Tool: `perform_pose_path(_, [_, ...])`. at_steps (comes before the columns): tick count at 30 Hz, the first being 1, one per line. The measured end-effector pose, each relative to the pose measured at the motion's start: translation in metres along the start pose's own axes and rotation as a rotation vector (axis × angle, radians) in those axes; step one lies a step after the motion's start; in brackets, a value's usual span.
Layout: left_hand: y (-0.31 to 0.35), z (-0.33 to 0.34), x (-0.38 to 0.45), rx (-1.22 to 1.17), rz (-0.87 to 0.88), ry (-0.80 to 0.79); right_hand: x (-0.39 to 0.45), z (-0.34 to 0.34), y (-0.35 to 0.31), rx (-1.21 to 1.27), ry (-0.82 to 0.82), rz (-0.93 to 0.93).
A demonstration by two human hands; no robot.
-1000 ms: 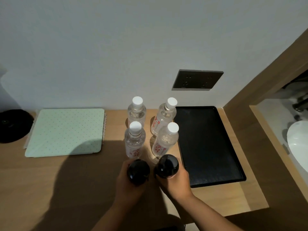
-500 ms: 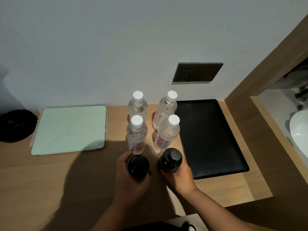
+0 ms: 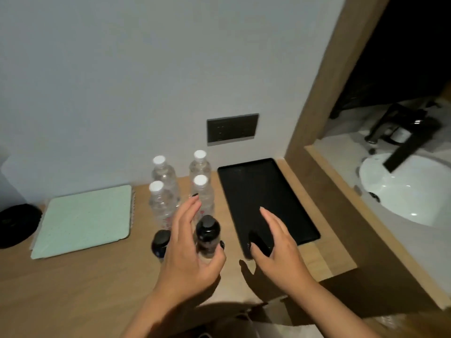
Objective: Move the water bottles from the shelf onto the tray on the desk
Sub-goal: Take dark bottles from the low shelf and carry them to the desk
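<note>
Several clear water bottles (image 3: 161,205) with white caps stand in a square cluster on the wooden desk (image 3: 80,284), just left of an empty black tray (image 3: 264,184). In front of them stand two dark bottles with black caps, one on the left (image 3: 159,243) and one on the right (image 3: 207,236). My left hand (image 3: 189,254) is spread around the right dark bottle, fingers straight on its left and thumb on its right, not gripping. My right hand (image 3: 274,247) hovers with spread fingers over the tray's near left corner, holding nothing.
A pale green dotted mat (image 3: 83,220) lies left of the bottles, with a black round object (image 3: 17,225) at the far left. A dark socket panel (image 3: 233,128) is on the wall. Beyond a wooden frame (image 3: 317,113) are a white basin (image 3: 410,191) and black tap (image 3: 402,135).
Both hands have let go of the dark bottles, which now stand on the desk. My right hand moved right over the tray; my left hand shifted to the right dark bottle. The view tilted up and right.
</note>
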State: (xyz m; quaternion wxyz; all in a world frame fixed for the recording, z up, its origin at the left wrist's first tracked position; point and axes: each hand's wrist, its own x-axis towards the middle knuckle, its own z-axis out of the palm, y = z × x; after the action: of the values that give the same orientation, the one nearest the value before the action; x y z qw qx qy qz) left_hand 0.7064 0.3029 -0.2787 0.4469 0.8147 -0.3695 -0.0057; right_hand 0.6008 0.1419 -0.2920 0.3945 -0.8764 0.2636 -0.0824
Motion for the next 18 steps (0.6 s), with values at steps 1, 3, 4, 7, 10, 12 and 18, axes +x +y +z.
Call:
perform_pose_path(1, [0.013, 0.010, 0.000, 0.034, 0.039, -0.035, -0.010, -0.016, 0.006, -0.029, 0.023, -0.020])
perform_pose_path(3, [0.041, 0.031, -0.002, 0.057, 0.117, -0.096, -0.032, -0.048, 0.021, -0.096, 0.067, -0.047])
perform_pose_path(4, [0.058, 0.042, -0.004, 0.054, 0.150, -0.120, -0.044, -0.063, 0.030, -0.132, 0.085, -0.056])
perform_pose_path(7, [0.107, 0.077, -0.011, 0.018, 0.240, -0.212, -0.082, -0.110, 0.059, -0.286, 0.136, -0.076])
perform_pose_path(10, [0.156, 0.112, -0.019, 0.005, 0.347, -0.289, -0.121, -0.157, 0.090, -0.444, 0.198, -0.076])
perform_pose_path(12, [0.189, 0.135, -0.023, 0.000, 0.415, -0.338, -0.147, -0.188, 0.109, -0.528, 0.213, -0.053])
perform_pose_path(18, [0.283, 0.199, -0.032, -0.011, 0.636, -0.421, -0.228, -0.278, 0.152, -0.673, 0.298, 0.102])
